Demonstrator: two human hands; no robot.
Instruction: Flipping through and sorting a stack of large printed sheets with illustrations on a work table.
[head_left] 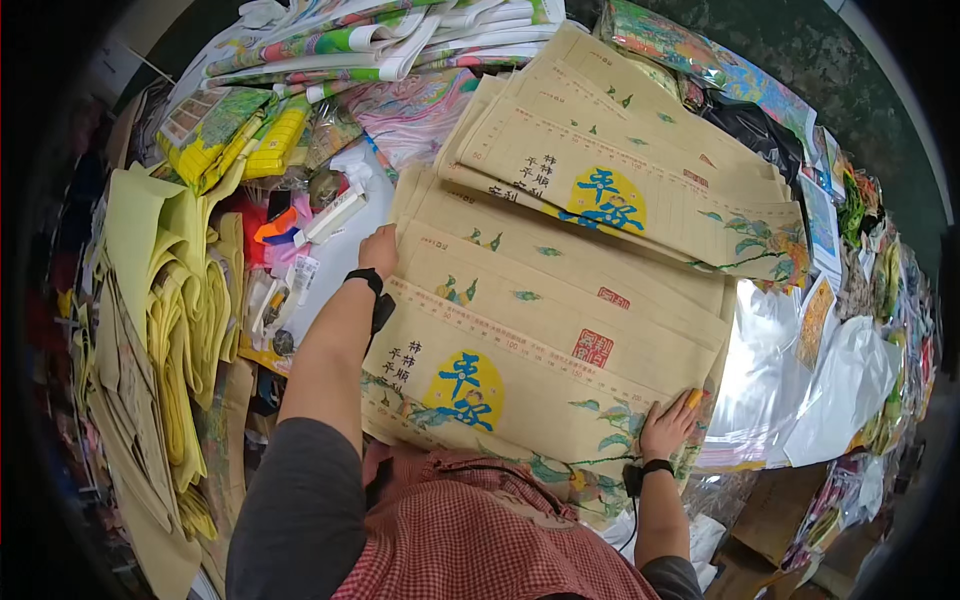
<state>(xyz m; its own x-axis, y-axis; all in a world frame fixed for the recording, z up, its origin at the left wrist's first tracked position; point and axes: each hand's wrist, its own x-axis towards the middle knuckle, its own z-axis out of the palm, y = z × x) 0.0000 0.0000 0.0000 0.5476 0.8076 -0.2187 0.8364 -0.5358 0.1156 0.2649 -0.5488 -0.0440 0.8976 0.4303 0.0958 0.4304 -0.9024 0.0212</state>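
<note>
A folded tan printed cloth (540,385) lies in front of me, with a yellow disc, blue lettering, leaves and red seal marks. My left hand (378,250) is closed on the left edge of the folded layers. At the lower right edge, my right hand (670,425) rests on the cloth with its fingers stretched out. Something orange covers one of its fingertips. Just beyond lies a stack of similar tan cloths (620,150), partly overlapping the far layers of the near one.
Yellow and tan folded cloths (180,300) hang at the left. Behind them are yellow packets (230,135) and small tools (285,300). Shiny clear plastic (760,350) and a white bag (845,390) lie at right, with a black bag (755,130) farther back. Colourful folded prints (370,45) fill the far side.
</note>
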